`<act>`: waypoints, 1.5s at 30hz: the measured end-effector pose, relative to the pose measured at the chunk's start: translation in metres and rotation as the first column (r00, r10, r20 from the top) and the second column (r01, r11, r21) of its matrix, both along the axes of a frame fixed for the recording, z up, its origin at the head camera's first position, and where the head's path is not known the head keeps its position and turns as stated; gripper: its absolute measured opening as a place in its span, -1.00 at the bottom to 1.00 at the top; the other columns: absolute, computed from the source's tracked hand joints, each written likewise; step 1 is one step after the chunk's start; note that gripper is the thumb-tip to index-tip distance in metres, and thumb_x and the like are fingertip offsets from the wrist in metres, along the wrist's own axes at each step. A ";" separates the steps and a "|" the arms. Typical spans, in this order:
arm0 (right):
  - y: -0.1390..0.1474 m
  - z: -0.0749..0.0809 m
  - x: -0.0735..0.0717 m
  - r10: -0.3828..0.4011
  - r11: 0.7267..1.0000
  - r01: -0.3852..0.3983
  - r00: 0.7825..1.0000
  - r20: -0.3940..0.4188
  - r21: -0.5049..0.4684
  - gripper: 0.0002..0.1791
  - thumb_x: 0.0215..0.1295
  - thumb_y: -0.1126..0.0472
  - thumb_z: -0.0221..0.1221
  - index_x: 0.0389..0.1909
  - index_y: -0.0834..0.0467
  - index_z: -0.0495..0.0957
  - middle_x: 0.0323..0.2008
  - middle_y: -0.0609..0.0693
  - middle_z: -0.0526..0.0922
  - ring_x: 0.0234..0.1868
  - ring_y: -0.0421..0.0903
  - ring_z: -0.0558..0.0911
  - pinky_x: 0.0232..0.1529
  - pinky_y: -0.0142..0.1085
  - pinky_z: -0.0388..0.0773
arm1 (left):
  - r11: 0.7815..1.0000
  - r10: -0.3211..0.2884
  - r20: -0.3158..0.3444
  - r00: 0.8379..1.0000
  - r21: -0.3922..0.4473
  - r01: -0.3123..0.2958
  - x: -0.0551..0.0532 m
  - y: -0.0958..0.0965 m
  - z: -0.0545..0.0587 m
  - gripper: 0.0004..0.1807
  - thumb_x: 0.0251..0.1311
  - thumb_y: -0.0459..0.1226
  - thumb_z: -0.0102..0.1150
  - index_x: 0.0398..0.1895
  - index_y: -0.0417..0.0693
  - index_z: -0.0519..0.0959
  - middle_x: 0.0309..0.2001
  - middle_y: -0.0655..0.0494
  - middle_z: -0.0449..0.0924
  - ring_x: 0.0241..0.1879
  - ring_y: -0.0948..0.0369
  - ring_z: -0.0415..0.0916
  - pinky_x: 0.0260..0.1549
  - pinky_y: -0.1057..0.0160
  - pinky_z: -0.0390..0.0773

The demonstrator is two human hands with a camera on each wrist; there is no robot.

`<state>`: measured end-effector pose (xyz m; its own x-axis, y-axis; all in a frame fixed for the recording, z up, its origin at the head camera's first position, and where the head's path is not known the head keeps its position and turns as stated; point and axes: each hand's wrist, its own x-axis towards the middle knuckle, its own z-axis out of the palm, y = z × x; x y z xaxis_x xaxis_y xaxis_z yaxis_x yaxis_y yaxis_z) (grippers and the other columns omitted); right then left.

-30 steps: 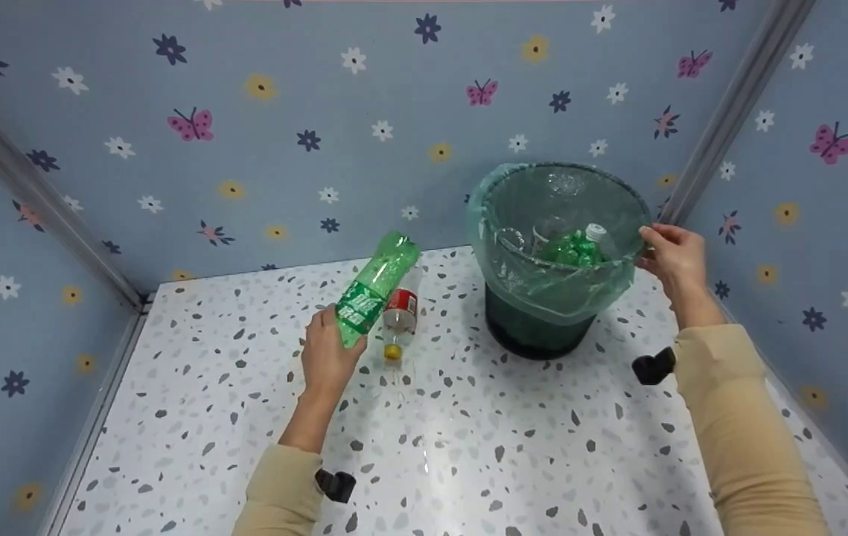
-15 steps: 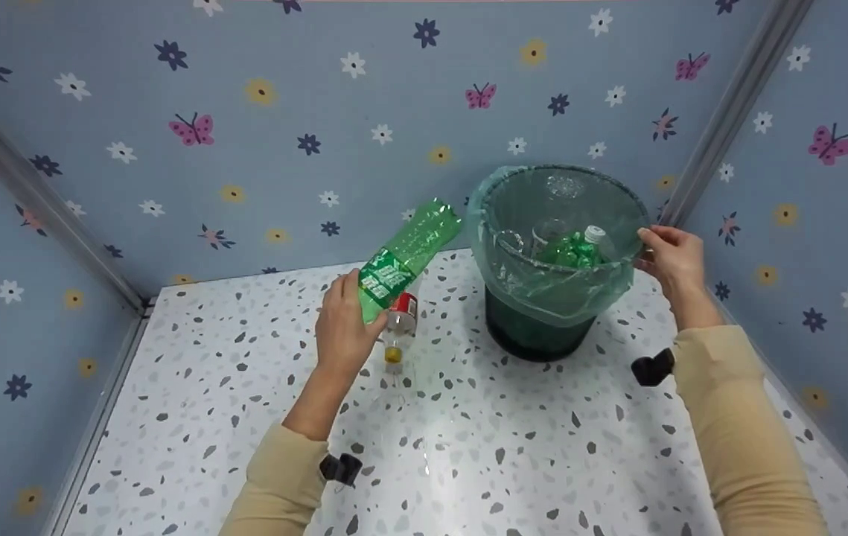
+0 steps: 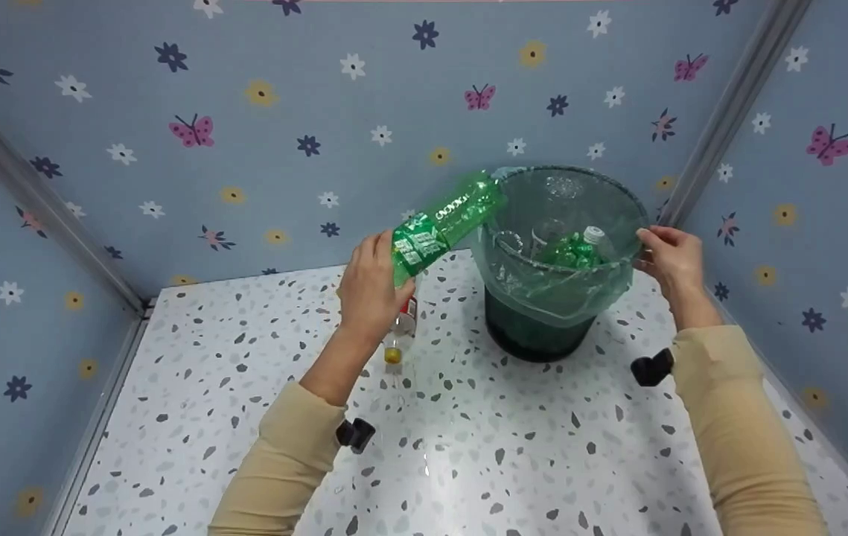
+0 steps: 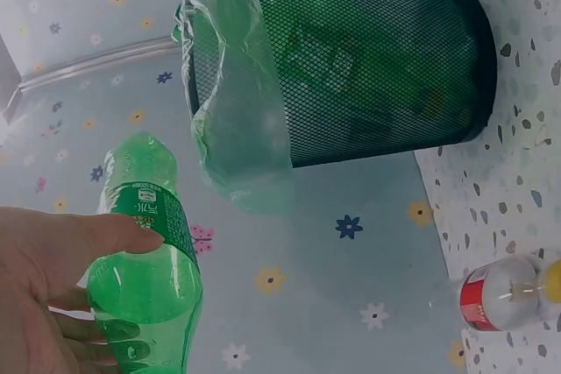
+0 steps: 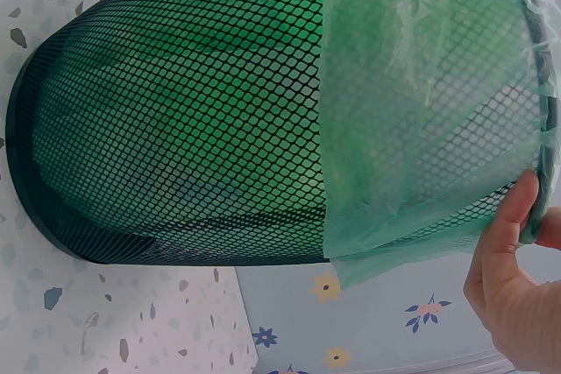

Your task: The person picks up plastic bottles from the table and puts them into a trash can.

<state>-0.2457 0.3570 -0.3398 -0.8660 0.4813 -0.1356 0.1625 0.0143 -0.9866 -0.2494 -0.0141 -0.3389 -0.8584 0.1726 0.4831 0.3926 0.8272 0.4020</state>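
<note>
My left hand (image 3: 373, 286) grips a green plastic bottle (image 3: 461, 214) with a green label, its base end tilted up to the left rim of the bin. In the left wrist view the thumb lies across the label of that bottle (image 4: 145, 286). A black mesh trash bin (image 3: 539, 339), lined with a translucent green bag (image 3: 565, 294), stands at the right. Its far-right rim is pinched, bag and all, by my right hand (image 3: 677, 260). Inside the bin lie a crumpled green bottle with a white cap (image 3: 593, 235) and clear plastic pieces.
A clear bottle (image 3: 403, 327) with a red label and yellow cap lies on the speckled white tabletop (image 3: 468, 447), partly hidden by my left hand. Blue flowered panels (image 3: 282, 149) enclose the table at the back and both sides.
My left hand has carried the green bottle up and to the right, from above the clear bottle to the bin's left rim. My right hand has stayed on the rim.
</note>
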 end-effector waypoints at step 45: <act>0.000 -0.002 -0.001 -0.012 0.999 0.011 0.999 -0.036 -0.039 -0.48 0.22 0.17 0.06 0.15 0.32 0.24 -0.26 0.01 0.36 -0.47 -0.19 0.46 -0.46 -0.47 0.50 | 0.808 -0.033 0.117 0.993 -0.581 0.095 -0.043 0.112 0.070 -0.41 0.07 -0.29 0.17 0.20 -0.19 0.26 0.06 -0.06 0.30 0.05 0.07 0.24 0.02 0.14 0.27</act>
<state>-0.2464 0.3570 -0.3416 -0.8651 0.4864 -0.1227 0.1261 -0.0259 -0.9917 -0.2921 0.0980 -0.2688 -0.8719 0.4517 0.1888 0.4381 0.8920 -0.1109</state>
